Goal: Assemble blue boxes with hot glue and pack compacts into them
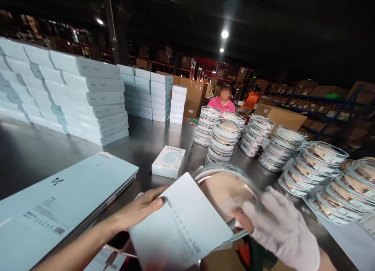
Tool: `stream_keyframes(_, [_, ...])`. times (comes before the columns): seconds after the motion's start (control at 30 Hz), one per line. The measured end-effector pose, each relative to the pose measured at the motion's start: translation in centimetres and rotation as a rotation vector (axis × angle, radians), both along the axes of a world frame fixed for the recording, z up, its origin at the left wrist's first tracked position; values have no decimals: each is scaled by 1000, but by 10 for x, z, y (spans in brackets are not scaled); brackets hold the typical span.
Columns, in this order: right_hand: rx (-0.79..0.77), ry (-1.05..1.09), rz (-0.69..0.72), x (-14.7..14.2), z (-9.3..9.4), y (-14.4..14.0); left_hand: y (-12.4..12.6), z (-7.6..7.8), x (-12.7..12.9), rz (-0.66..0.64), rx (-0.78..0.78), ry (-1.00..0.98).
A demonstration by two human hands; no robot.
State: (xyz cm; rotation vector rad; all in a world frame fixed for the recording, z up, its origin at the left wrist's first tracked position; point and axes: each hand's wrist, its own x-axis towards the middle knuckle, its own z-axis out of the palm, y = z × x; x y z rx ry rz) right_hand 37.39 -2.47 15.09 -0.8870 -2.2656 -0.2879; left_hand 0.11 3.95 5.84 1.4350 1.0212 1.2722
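My left hand [139,210], bare, grips the upper left edge of a light-blue printed box [181,224] with its thumb on the face that bears a barcode. My right hand [281,228] wears a white glove with the thumb tip bare. Its fingers are closed on the rim of a clear round plastic case [224,187], which holds something beige. The box overlaps the front of the case, so whether the case is partly inside it is hidden. The right hand and the case are slightly blurred.
Flat light-blue cartons [88,185] lie at left. A small white box [169,161] sits ahead on the metal table [140,140]. Stacked boxes [88,91] form a wall at back left; stacks of round cases [284,146] line the right. A person in pink [222,104] is beyond.
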Motion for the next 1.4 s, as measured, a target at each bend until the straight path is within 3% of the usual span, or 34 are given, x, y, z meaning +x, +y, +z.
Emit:
stream_keyframes(0.07, [188,-6,-12,-15,-15,-7,-1,-7,7,-132,25,28])
stream_keyframes(0.13, [237,221,-124,-29,-42,-12,-6,-28,14,-125,31,12])
stream_keyframes(0.23, [-31,689,-226,-48,-89,-12,-16,-67,19,-84,8,4])
stream_keyframes(0.3, [-220,845,-181,-62,-115,-9,-20,-87,17,-69,1,-3])
stream_keyframes(0.37, [-408,867,-99,-79,-132,-6,-22,-95,13,-68,36,-25])
stream_keyframes(0.47, [-578,815,-64,-103,-145,-8,-27,-91,10,-86,181,-10])
stream_keyframes(0.53, [-534,794,-117,-118,-150,-13,-31,-83,14,-106,281,72])
stream_keyframes(0.6, [-495,827,-258,-133,-152,-18,-36,-75,22,-94,313,146])
stream_keyframes(0.7, [-556,922,-469,-155,-150,-23,-42,-66,37,73,283,113])
stream_keyframes(0.77, [-611,983,-470,-159,-146,-24,-43,-61,42,192,250,49])
stream_keyframes(0.83, [-607,1003,-381,-144,-142,-27,-41,-56,39,144,191,87])
stream_keyframes(0.9, [-505,925,-399,-106,-139,-33,-36,-50,29,-38,132,214])
stream_keyframes(0.93, [-435,852,-471,-81,-137,-38,-33,-47,22,-137,119,275])
stream_keyframes(1.0, [-418,657,-900,-31,-136,-51,-26,-41,10,-276,117,339])
stream_keyframes(1.03, [-582,583,-1031,-11,-137,-57,-23,-39,5,-322,118,360])
stream_keyframes(1.1, [-859,546,-1136,14,-142,-69,-18,-37,-1,-378,114,394])
stream_keyframes(1.17, [-1034,615,-1096,18,-151,-78,-14,-36,-2,-383,115,393])
stream_keyframes(1.23, [-1092,731,-1020,14,-159,-86,-11,-36,0,-355,129,375])
stream_keyframes(1.4, [-1058,954,-725,13,-152,-103,-4,-25,7,-251,109,383])
